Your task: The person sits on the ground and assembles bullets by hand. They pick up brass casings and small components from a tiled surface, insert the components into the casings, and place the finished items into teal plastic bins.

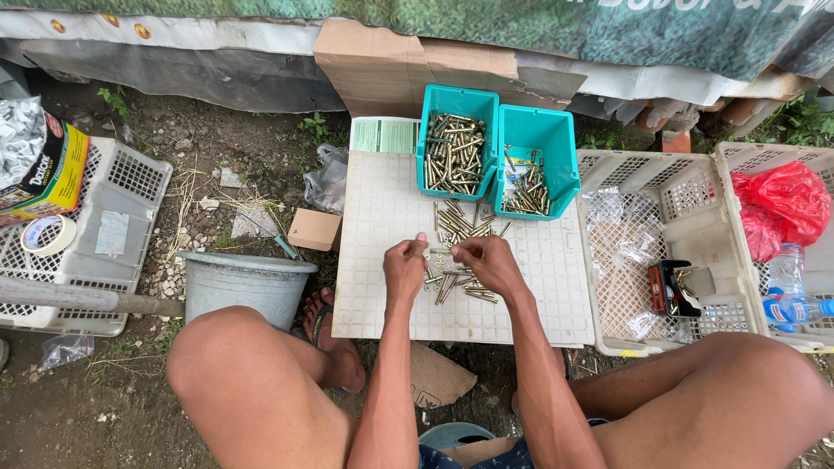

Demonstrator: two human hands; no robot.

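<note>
Head view: both hands, left (pixel 405 267) and right (pixel 488 260), pinch small brass bolts (pixel 459 227) mid-sorting on a white board (pixel 382 208), teal bins (pixel 458 143) at twelve o'clock, seemingly fitting pieces together.

Bare dirt ground (pixel 130 382) strewn with pebbles and dry grass runs to a low wall (pixel 608 35) patched with cardboard (pixel 382 69), under flat daylight.

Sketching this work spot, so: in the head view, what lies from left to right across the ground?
Left crate → grey bucket → white board with the left hand and right hand over loose bolts → right crate → red bag.
</note>
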